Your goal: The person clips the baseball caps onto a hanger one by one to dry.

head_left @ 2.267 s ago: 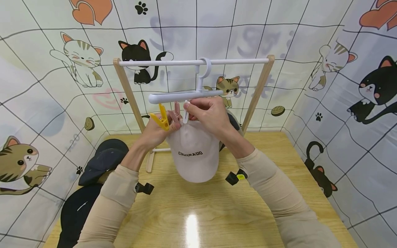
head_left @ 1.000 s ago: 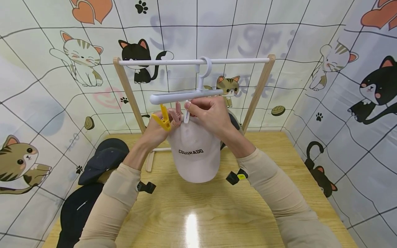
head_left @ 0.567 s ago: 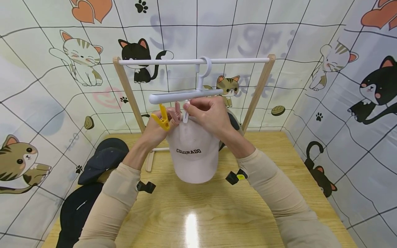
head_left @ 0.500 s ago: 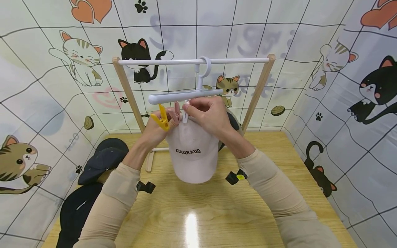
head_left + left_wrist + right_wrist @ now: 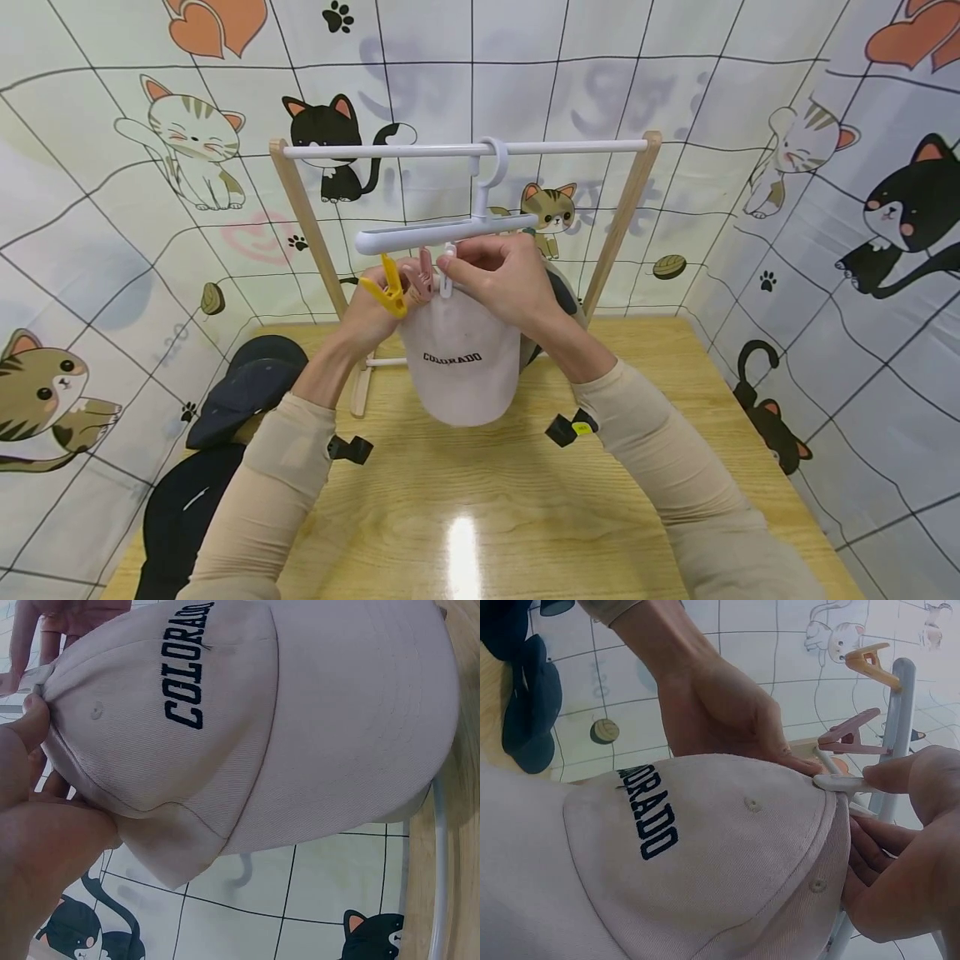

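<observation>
A pale baseball cap (image 5: 461,379) lettered COLORADO hangs brim down under a white clip hanger (image 5: 438,236). My left hand (image 5: 367,315) pinches the cap's crown near the top, its thumb (image 5: 34,724) on the fabric in the left wrist view. With thumb and fingers, my right hand (image 5: 506,279) pinches a white clip (image 5: 840,783) whose tip sits over the crown's edge. Beside it on the hanger are a pink clip (image 5: 420,279) and a yellow clip (image 5: 386,290), both to the left. The cap hides some left fingertips in the head view.
A wooden-legged rack with a white rail (image 5: 405,151) carries the hanger. Behind my right hand hangs another dark and beige cap (image 5: 562,300). Dark caps (image 5: 255,379) lie on the left of the wooden table (image 5: 480,500). Cat-printed cloth walls surround it.
The cap's brim has swung up and back a little, so its lower edge sits higher. Both hands stay near the crown and white clip, shifting only slightly.
</observation>
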Tool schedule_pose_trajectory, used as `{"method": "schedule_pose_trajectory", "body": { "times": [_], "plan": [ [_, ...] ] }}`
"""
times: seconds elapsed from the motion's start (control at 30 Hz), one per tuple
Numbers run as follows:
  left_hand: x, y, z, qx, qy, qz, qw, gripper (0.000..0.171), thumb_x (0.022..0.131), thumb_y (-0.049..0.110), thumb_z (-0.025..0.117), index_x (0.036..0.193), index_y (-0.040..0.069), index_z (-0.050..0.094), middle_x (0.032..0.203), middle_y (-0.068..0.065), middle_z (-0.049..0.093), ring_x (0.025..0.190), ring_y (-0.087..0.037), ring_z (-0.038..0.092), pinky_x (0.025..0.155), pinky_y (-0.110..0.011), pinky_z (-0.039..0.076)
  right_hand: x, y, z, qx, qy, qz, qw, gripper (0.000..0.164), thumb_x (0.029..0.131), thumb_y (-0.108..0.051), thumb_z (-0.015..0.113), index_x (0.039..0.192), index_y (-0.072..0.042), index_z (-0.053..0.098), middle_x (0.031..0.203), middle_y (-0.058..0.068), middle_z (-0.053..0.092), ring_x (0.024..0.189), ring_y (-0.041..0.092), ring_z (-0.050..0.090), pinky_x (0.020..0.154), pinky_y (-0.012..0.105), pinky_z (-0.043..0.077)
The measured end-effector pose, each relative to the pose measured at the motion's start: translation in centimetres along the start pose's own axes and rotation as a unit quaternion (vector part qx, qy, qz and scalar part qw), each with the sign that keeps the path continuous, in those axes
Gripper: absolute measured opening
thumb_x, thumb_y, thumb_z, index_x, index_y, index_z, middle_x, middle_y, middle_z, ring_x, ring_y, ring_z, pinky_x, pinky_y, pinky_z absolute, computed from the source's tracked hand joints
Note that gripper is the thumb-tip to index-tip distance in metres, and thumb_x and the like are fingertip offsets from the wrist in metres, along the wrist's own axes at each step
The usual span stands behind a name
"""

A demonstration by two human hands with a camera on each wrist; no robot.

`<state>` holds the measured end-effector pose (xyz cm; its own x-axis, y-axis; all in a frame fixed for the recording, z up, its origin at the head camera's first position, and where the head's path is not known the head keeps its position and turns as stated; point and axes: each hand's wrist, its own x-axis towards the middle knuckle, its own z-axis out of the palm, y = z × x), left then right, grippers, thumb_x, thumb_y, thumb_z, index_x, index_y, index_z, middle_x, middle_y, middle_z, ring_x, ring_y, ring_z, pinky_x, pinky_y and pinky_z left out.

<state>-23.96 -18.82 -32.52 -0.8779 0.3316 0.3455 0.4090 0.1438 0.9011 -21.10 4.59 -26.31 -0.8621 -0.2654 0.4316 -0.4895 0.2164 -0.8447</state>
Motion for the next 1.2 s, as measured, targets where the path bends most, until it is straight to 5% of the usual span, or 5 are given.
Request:
{"method": "schedule_pose_trajectory", "body": {
  "times": [0.2, 0.47, 0.77, 1.03, 1.2],
  "plan": [
    [0.3, 0.2, -0.3, 0.006, -0.004, 0.01, 0.9999, 0.036, 0.101, 0.057, 0.073, 0.099, 0.021, 0.073, 0.104, 0.004, 0.069, 0.101, -0.019, 0.065, 0.087, -0.03, 0.054, 0.1, 0.1, 0.0, -0.002, 0.002, 0.008, 1.0, 0.017, 0.1, -0.026, 0.084, 0.105, -0.01, 0.089, 0.094, 0.005, 0.084, 0.083, 0.014, 0.073, 0.073, 0.027, 0.056],
    [0.3, -0.1, -0.7, 0.015, -0.008, 0.004, 0.9998, 0.012, 0.114, 0.024, 0.068, 0.115, 0.015, 0.076, 0.111, 0.004, 0.072, 0.105, -0.021, 0.068, 0.091, -0.031, 0.057, 0.3, 0.5, 0.2, -0.007, 0.002, 0.007, 1.0, 0.017, 0.1, -0.029, 0.085, 0.103, -0.013, 0.088, 0.093, 0.003, 0.083, 0.084, 0.016, 0.072, 0.074, 0.029, 0.056],
    [-0.1, -0.4, -1.2, 0.049, 0.004, -0.021, 0.9986, 0.036, 0.114, 0.025, 0.067, 0.146, 0.01, 0.072, 0.137, -0.009, 0.075, 0.117, -0.022, 0.068, 0.096, -0.028, 0.059, 0.3, 0.5, 0.4, -0.004, 0.004, 0.004, 1.0, 0.016, 0.1, -0.029, 0.086, 0.104, -0.013, 0.088, 0.095, 0.003, 0.084, 0.085, 0.016, 0.074, 0.075, 0.029, 0.056],
    [-1.3, -0.9, -2.0, 0.059, 0.018, -0.016, 0.998, 0.048, 0.113, 0.029, 0.069, 0.159, 0.016, 0.063, 0.162, -0.009, 0.064, 0.156, -0.031, 0.056, 0.128, -0.06, 0.048, 0.4, 0.6, 0.7, -0.008, 0.004, 0.001, 1.0, 0.019, 0.101, -0.031, 0.086, 0.108, -0.013, 0.088, 0.1, 0.004, 0.084, 0.088, 0.017, 0.075, 0.076, 0.03, 0.057],
    [-2.9, -1.5, -3.0, 0.073, 0.013, 0.002, 0.9972, 0.05, 0.115, 0.021, 0.068, 0.163, 0.012, 0.058, 0.167, -0.011, 0.059, 0.162, -0.038, 0.049, 0.134, -0.065, 0.038, 0.4, 0.7, 0.7, -0.008, 0.006, 0.002, 1.0, 0.019, 0.101, -0.03, 0.086, 0.109, -0.013, 0.087, 0.1, 0.004, 0.084, 0.088, 0.017, 0.075, 0.076, 0.029, 0.057]
  ]
}}
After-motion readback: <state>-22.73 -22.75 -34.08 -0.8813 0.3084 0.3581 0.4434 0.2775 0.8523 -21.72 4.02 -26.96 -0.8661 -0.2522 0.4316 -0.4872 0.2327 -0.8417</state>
